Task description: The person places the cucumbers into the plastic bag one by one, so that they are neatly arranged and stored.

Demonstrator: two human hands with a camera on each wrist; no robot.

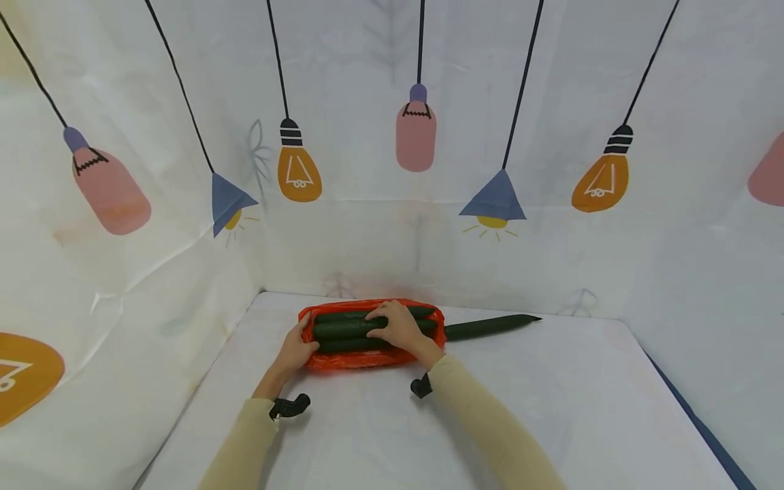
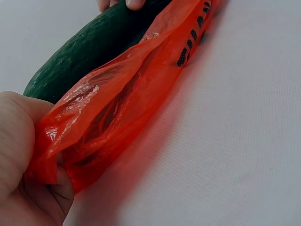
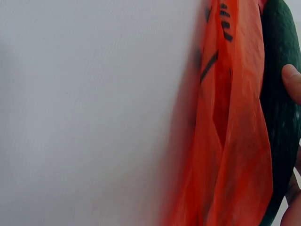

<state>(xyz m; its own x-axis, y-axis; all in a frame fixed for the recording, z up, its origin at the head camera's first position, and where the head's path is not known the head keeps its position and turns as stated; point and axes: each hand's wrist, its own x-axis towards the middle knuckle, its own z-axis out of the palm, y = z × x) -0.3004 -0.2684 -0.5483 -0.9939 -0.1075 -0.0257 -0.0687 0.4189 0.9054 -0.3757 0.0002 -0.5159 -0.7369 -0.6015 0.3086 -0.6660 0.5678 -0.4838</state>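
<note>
Three dark green cucumbers lie side by side in an orange-red plastic bag at the back of the table. My left hand grips the bag's left end, and in the left wrist view the film bunches between thumb and fingers beside a cucumber. With thumb and fingers spread to either side, my right hand holds the middle cucumber near its right half. One more cucumber lies on the table, its left end against the bag's right side.
A white-covered table stretches in front of the bag. White sheets with printed lamps stand close behind it and at the sides. Black wrist devices sit on both wrists.
</note>
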